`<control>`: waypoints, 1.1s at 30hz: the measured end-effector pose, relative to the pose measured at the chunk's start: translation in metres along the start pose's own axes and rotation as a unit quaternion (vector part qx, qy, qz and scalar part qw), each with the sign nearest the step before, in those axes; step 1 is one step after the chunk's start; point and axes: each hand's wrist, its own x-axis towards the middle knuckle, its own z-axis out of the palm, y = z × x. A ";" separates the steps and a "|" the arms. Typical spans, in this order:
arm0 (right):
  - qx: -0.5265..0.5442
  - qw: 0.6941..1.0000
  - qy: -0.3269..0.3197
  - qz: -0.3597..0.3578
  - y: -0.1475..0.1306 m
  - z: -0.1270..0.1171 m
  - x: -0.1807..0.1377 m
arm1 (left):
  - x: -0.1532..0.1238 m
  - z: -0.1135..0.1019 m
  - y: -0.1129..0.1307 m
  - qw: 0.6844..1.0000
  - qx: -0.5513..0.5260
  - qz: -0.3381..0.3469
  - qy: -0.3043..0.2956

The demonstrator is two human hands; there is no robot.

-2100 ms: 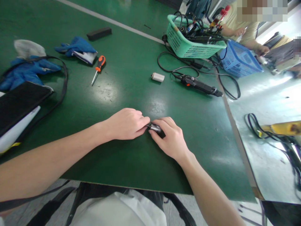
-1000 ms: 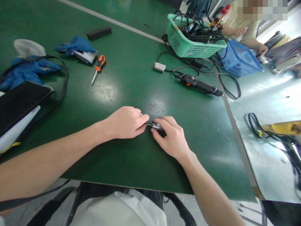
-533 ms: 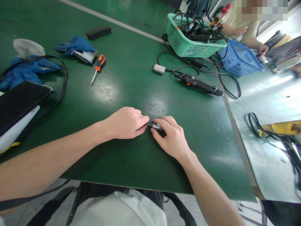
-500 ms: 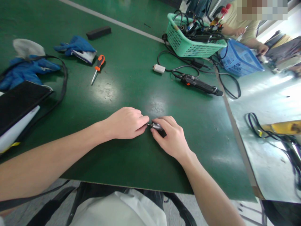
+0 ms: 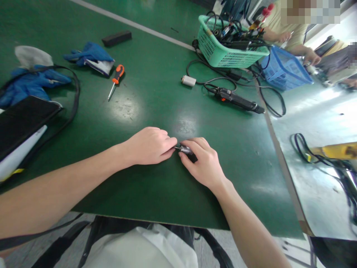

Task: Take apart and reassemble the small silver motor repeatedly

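Observation:
Near the front middle of the green table (image 5: 156, 193), my right hand (image 5: 205, 162) is wrapped round a small dark cylindrical part with a metallic end (image 5: 185, 150). A thin pin or shaft sticks out of that end toward the left. My left hand (image 5: 152, 146) is closed with thumb and forefinger pinched at the pin's tip; whatever else lies inside its fingers is hidden. Both hands rest low on the tabletop, a small gap apart. The rest of the cylindrical part is covered by my right palm.
An orange-handled screwdriver (image 5: 116, 82), blue gloves (image 5: 93, 57) and a black block (image 5: 116, 38) lie at back left. A black electric screwdriver (image 5: 240, 100) with its cable lies right, before a green basket (image 5: 223, 56) of tools and a blue basket (image 5: 284, 70). A co-worker's hand (image 5: 311, 57) is beyond.
My hands and the part between them look the same. In the background, the co-worker's hand has shifted slightly.

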 end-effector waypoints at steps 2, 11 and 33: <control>0.000 1.000 0.001 0.000 0.000 0.000 0.000 | 0.000 0.000 0.000 1.000 0.003 0.000 0.001; 0.000 1.000 -0.006 0.002 0.001 -0.001 -0.001 | 0.000 0.002 -0.001 1.000 -0.005 0.005 0.004; -0.111 0.984 -0.136 -0.027 -0.012 -0.016 -0.005 | 0.001 0.000 -0.002 1.000 -0.012 -0.009 -0.012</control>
